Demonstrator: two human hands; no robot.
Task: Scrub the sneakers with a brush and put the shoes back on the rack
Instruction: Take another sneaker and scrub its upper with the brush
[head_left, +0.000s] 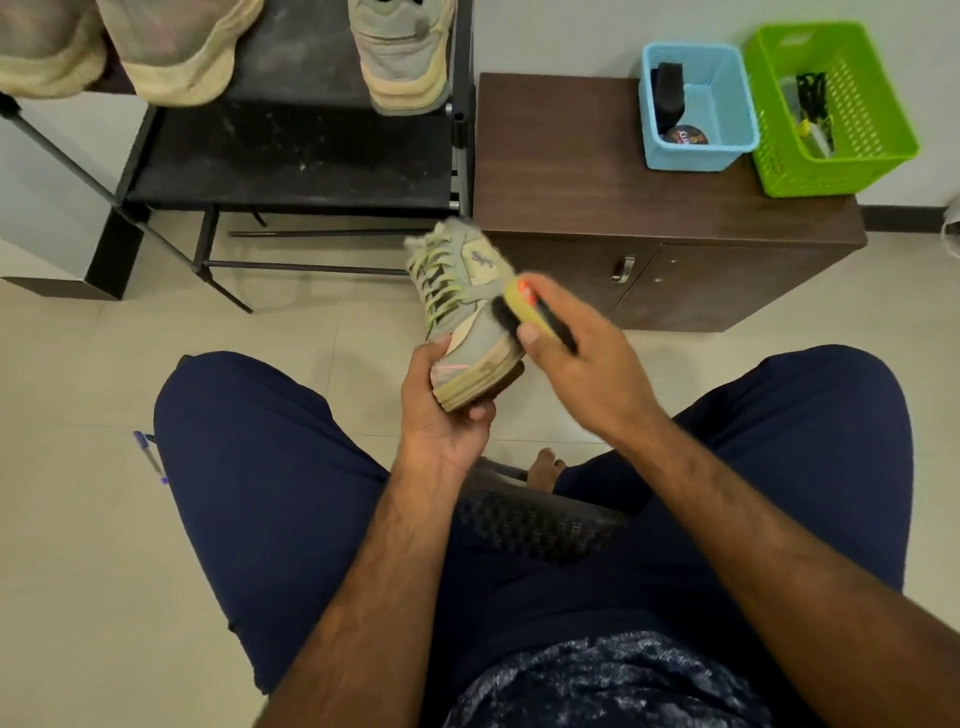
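A worn grey-and-cream sneaker (460, 306) with pale green laces is held up over the floor between my knees, its toe end nearest me. My left hand (441, 410) grips it at the toe and sole. My right hand (576, 348) holds a yellow-backed brush (522, 312) with black bristles, pressed against the sneaker's right side. A matching sneaker (402, 52) stands on the black shoe rack (291, 156) at the upper right of its top shelf, and two more pale shoes (130, 47) sit at the upper left.
A dark brown cabinet (597, 182) stands to the right of the rack, carrying a blue basket (698, 106) and a green basket (831, 109) with small items. A pen (150, 457) lies on the tiled floor at my left. A dark perforated seat edge (535, 525) shows between my legs.
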